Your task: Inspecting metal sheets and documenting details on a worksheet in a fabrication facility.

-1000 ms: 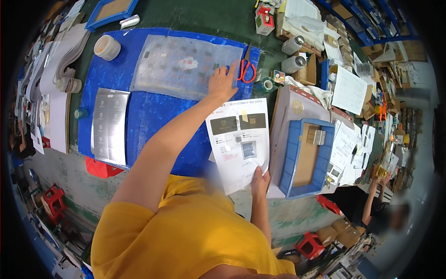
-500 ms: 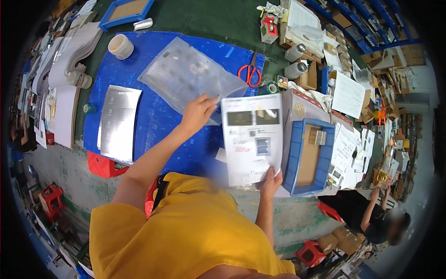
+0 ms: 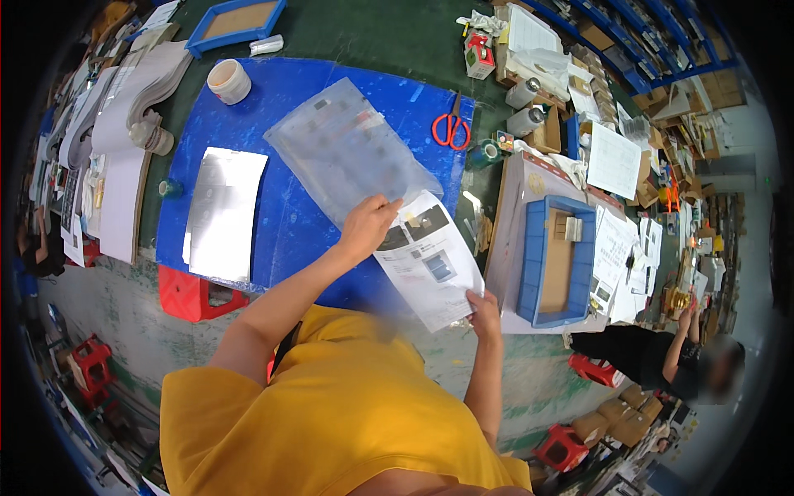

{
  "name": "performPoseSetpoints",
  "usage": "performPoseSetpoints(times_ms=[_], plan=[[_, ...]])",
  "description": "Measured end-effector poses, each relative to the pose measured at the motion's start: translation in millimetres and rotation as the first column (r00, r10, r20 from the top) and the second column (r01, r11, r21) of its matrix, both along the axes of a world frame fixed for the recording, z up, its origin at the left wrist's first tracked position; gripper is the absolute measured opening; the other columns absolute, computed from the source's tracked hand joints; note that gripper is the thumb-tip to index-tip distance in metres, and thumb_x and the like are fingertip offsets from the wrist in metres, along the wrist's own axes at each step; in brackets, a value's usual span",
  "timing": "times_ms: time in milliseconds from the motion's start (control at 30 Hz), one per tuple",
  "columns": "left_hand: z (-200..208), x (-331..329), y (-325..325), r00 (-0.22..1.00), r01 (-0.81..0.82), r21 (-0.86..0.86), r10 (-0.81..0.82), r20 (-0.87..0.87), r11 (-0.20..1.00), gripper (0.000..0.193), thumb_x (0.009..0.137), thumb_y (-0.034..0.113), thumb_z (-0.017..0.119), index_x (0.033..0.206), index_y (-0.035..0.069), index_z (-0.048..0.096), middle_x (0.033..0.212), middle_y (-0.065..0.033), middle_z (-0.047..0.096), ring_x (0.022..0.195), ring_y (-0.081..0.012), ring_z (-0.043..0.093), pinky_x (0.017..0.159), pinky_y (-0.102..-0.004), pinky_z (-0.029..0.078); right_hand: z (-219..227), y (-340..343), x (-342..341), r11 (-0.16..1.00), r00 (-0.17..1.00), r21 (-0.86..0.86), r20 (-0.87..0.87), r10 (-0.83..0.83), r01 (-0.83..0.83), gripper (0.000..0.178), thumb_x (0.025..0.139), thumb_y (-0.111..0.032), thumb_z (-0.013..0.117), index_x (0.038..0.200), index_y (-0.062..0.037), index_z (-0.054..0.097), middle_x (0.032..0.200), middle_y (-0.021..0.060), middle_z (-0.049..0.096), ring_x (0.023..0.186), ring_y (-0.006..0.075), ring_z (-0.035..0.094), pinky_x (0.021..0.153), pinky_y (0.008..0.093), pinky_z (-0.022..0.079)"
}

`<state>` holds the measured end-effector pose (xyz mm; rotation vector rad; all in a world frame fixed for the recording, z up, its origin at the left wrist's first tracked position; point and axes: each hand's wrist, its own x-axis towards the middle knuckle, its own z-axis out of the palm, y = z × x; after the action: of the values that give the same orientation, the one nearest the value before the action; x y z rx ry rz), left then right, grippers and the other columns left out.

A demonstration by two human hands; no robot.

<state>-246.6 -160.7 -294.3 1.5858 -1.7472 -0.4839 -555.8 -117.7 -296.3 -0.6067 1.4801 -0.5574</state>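
My right hand (image 3: pixel 485 314) pinches the lower right corner of a white printed sheet (image 3: pixel 430 273) with dark pictures on it. The sheet slants, its top end at the near end of a clear plastic bag (image 3: pixel 356 145); whether it is inside the bag I cannot tell. My left hand (image 3: pixel 370 225) is closed at the bag's near edge, fingers together over the sheet's upper left corner. The bag lies on a blue board (image 3: pixel 285 240). A shiny metal plate stack (image 3: pixel 223 215) lies to the left of the bag, and red-handled scissors (image 3: pixel 451 131) lie to the right.
A white tub (image 3: pixel 229 81) stands at the board's far left. Right of the sheet is a blue plastic tray (image 3: pixel 542 260) on the bench. Green tape rolls (image 3: pixel 485 152) sit by the board. A red stool (image 3: pixel 194 296) is under the table's near left edge. Another person (image 3: pixel 662 360) works far right.
The sheet has swung from upright to slanted and moved left, its top now meeting the bag's near end. My left hand has moved slightly down and right along the bag.
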Motion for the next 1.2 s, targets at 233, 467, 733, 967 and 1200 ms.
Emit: performPoseSetpoints(times_ms=[233, 467, 733, 967, 1200], plan=[[-4, 9, 7, 0.998, 0.048, 0.021, -0.046, -0.049, 0.999, 0.021, 0.081, 0.006, 0.059, 0.101, 0.008, 0.066, 0.079, -0.009, 0.055, 0.077, -0.0266, 0.055, 0.065, -0.036, 0.045, 5, 13, 10, 1.0, 0.999, 0.005, 0.029, 0.021, -0.021, 0.018, 0.083, -0.01, 0.055, 0.097, 0.0006, 0.058, 0.071, 0.0024, 0.057, 0.052, 0.0093, 0.048, 0.041, 0.0223, 0.032], [-7, 17, 34, 0.996, 0.079, 0.091, -0.074, -0.056, 0.993, 0.019, 0.081, 0.007, 0.059, 0.098, 0.008, 0.068, 0.081, -0.0077, 0.056, 0.08, -0.0252, 0.055, 0.069, -0.0349, 0.046, -16, 29, 31, 0.99, 0.984, -0.09, 0.151, -0.092, 0.106, 0.028, 0.085, -0.007, 0.055, 0.11, 0.0047, 0.056, 0.095, 0.0098, 0.064, 0.083, 0.0176, 0.06, 0.076, 0.0302, 0.047], [4, 27, 48, 0.981, 0.115, 0.046, -0.106, -0.163, 0.992, 0.017, 0.081, 0.006, 0.059, 0.096, 0.008, 0.068, 0.079, -0.0082, 0.055, 0.078, -0.0248, 0.054, 0.066, -0.0342, 0.044, -15, 45, 33, 0.989, 0.987, -0.088, 0.123, -0.106, 0.117, 0.029, 0.084, -0.009, 0.057, 0.11, 0.0042, 0.057, 0.095, 0.0082, 0.064, 0.083, 0.0168, 0.061, 0.071, 0.0282, 0.047], [6, 18, 68, 0.948, 0.242, 0.097, -0.213, -0.237, 0.966, 0.017, 0.08, 0.003, 0.061, 0.096, 0.007, 0.068, 0.08, -0.0089, 0.055, 0.075, -0.0255, 0.055, 0.066, -0.0332, 0.044, -60, 12, 111, 0.978, 0.997, -0.207, 0.082, -0.004, 0.021, 0.024, 0.083, -0.015, 0.057, 0.1, 0.0024, 0.06, 0.079, 0.0049, 0.062, 0.065, 0.0135, 0.058, 0.052, 0.0275, 0.047], [16, 12, 67, 0.937, 0.284, 0.07, -0.261, -0.233, 0.956, 0.019, 0.081, 0.001, 0.058, 0.099, 0.004, 0.067, 0.077, -0.0106, 0.054, 0.072, -0.0239, 0.054, 0.064, -0.0309, 0.044, -60, -31, 151, 0.939, 0.977, -0.29, 0.158, -0.143, 0.184, 0.022, 0.087, -0.013, 0.049, 0.101, -0.0008, 0.061, 0.08, 0.0071, 0.062, 0.064, 0.0149, 0.06, 0.052, 0.0278, 0.053]])
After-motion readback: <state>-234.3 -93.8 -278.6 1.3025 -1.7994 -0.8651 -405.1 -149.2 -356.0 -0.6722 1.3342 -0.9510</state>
